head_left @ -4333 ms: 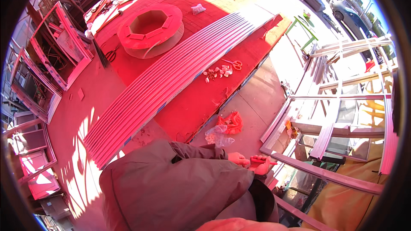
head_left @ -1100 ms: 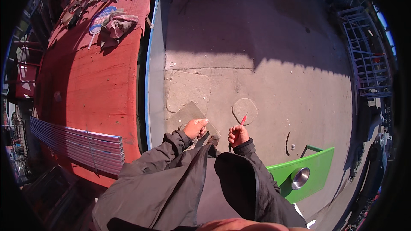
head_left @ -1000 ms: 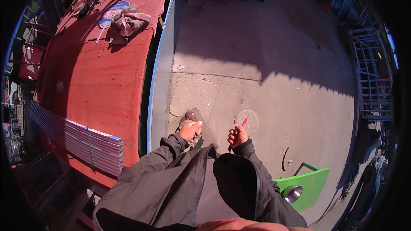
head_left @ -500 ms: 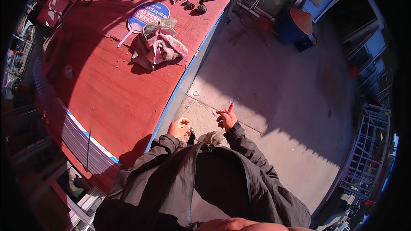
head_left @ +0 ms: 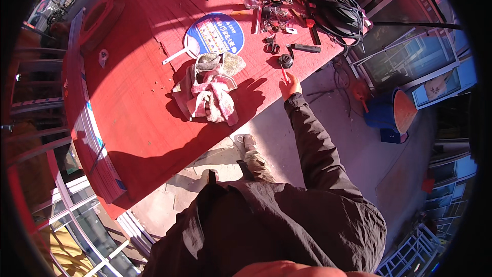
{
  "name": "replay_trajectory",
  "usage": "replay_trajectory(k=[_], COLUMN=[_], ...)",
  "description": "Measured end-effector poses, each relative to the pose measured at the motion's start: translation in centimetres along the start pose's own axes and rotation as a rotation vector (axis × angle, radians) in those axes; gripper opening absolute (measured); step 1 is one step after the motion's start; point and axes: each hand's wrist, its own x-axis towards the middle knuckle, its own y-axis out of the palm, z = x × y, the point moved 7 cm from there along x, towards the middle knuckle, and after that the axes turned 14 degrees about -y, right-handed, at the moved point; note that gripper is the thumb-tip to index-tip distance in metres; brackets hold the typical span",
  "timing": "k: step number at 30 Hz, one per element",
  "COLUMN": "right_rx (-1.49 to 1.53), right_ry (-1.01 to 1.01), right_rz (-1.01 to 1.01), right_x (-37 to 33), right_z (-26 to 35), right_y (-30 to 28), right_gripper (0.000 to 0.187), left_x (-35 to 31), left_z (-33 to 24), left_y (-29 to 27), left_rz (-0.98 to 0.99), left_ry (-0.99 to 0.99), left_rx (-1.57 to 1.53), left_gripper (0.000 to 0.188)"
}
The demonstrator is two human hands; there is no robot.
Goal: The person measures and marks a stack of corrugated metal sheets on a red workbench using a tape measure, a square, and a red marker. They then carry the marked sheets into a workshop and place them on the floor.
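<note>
My right hand [head_left: 291, 87] reaches over the edge of the red table [head_left: 148, 123], closed on a slim red pen [head_left: 284, 75]. The pen's tip points at a small dark round object [head_left: 285, 61], close to it; whether they touch I cannot tell. Just beyond lie black-handled scissors [head_left: 272, 45] and a long dark grey tool [head_left: 306, 48]. Left of the hand a crumpled pink and grey cloth [head_left: 212, 92] rests on the table, beside a blue and white hand fan [head_left: 215, 33]. My left hand is out of sight.
Loose small tools and parts [head_left: 271, 5] and coiled black cable [head_left: 335, 13] crowd the far end of the table. Long white strips [head_left: 92, 133] lie along its left side. A blue bucket [head_left: 382, 113] stands on the floor at right, near leaning window frames [head_left: 410, 56].
My right hand has moved forward with the pen, from in front of my body to the table's edge. My left hand has left the view. My body has turned and come nearer the cluttered end.
</note>
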Motion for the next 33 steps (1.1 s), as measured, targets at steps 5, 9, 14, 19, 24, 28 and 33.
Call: replay_trajectory(k=[5,9,14,19,24,28,33], right_rx=[-0.281,-0.391,0.035,0.560,0.803,0.648,0.614], right_ry=[-0.120,-0.217,0.187,0.221,0.234,0.081,0.148], right_rz=[0.282,0.299,0.274,0.348,1.309,1.702,2.159], right_x=[9.0,11.2,8.8,-8.7,-36.4,-52.5,-65.3], right_z=[2.7,-2.5,-2.5,15.5,35.3,45.1,51.2], right_y=[2.6,3.9,4.6,7.9,15.2,17.8,19.3], right_gripper=[0.075,0.067,0.047,0.034,0.023,0.046,0.024], left_x=[-6.1,-9.3,-12.0,-16.0,-20.8,-26.3,-29.3], left_z=[-2.7,-5.8,-7.9,-9.0,-4.5,3.7,16.9], left_y=[6.8,9.3,11.2,3.7,-2.7,-2.8,5.2], left_rz=[0.046,0.020,-0.086,-0.337,-0.306,-0.448,-0.614], left_ry=[-0.116,-0.118,-0.097,0.000,0.282,0.314,0.059], left_rx=[-0.273,-0.436,-0.682,-1.228,-1.757,-2.011,-2.326], left_gripper=[0.036,0.032,0.030,0.027,0.042,0.054,0.041])
